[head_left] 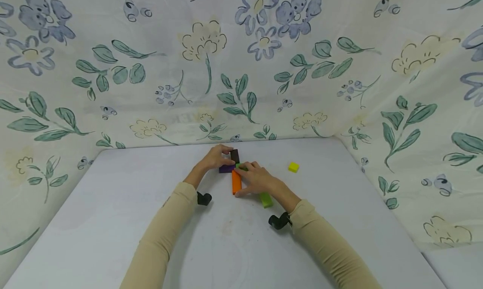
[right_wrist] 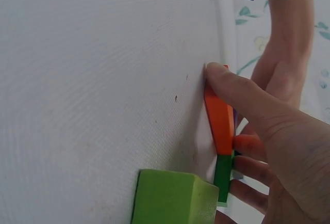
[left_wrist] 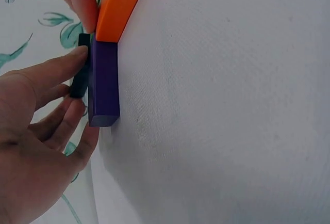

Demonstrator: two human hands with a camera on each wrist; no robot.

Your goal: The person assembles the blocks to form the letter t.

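My left hand [head_left: 214,158] pinches a dark brown block [head_left: 235,155] at the far side of a small block group. A purple block [left_wrist: 105,82] lies just below it, its end touching the orange block [left_wrist: 119,10]. With the right hand [head_left: 258,179] I grip that orange block [right_wrist: 219,115] lengthwise, thumb at its near end and fingers by its far end. Beside those fingertips sits a green block [right_wrist: 223,175], partly covered by the hand in the head view. Under the right wrist is a light green block [head_left: 266,200], apart from the group.
A small yellow block [head_left: 293,167] lies off to the right on the white table [head_left: 226,247]. Floral cloth [head_left: 241,71] hangs behind the table's far edge and along its sides. Black wrist-worn devices [head_left: 279,221] jut inward below both hands.
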